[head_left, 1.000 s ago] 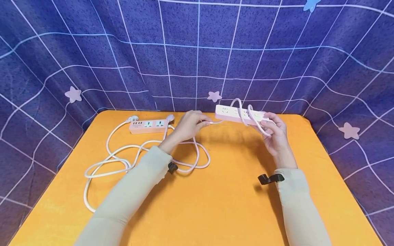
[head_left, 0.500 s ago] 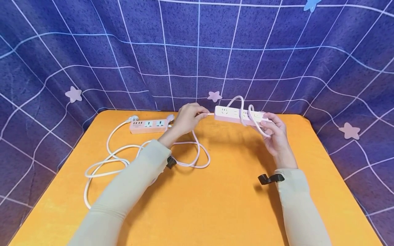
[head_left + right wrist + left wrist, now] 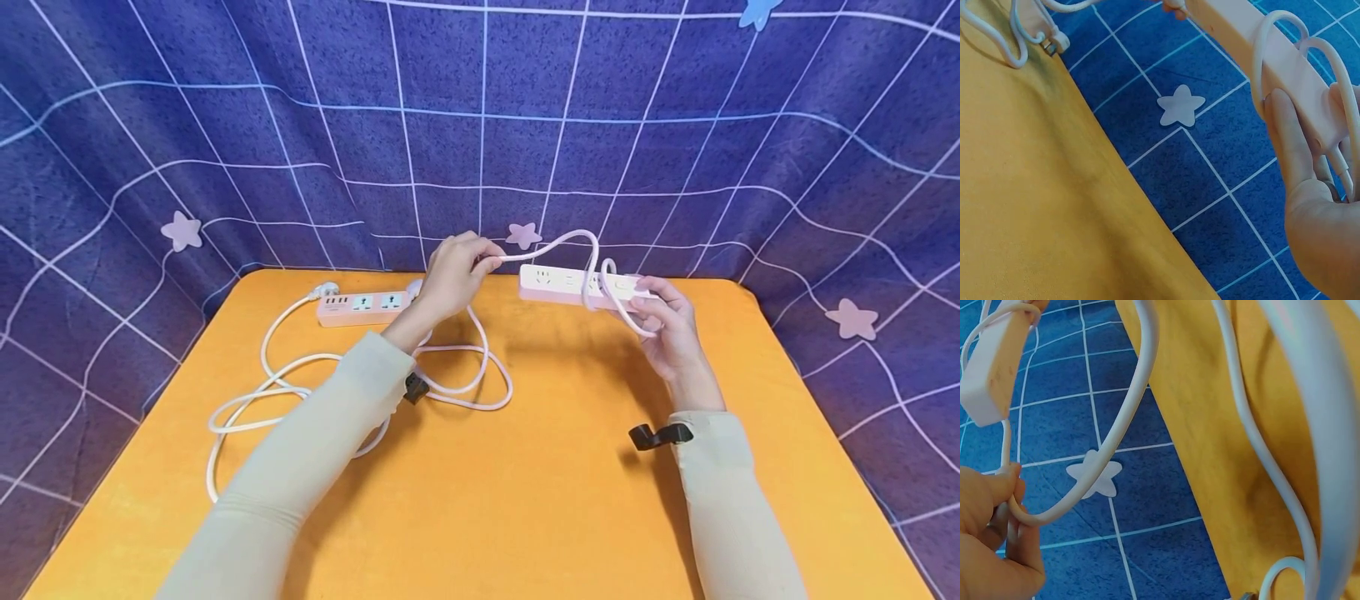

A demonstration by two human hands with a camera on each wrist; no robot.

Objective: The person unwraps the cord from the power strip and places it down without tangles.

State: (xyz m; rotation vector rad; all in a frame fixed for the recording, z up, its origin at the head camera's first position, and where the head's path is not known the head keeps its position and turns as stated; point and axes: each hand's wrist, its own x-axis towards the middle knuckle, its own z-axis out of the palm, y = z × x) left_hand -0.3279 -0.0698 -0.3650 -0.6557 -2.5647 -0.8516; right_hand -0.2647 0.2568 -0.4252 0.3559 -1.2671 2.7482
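A pale pink power strip is held off the table in my right hand, which grips its right end with the fingers around it. White cord loops around the strip's middle and right part. The cord comes out of the strip's right end, as the right wrist view shows. My left hand pinches the cord between thumb and fingers, to the left of the strip and slightly higher. From that hand more cord trails away in the left wrist view.
A second pink power strip lies at the table's back left, with a white plug by its left end and another plug at its other end. Cords lie in loops on the orange table. Behind hangs a blue gridded curtain.
My left hand has risen with the cord, after drawing level with the strip's left end. The cord now arches above the strip. My right hand has stayed nearly still.
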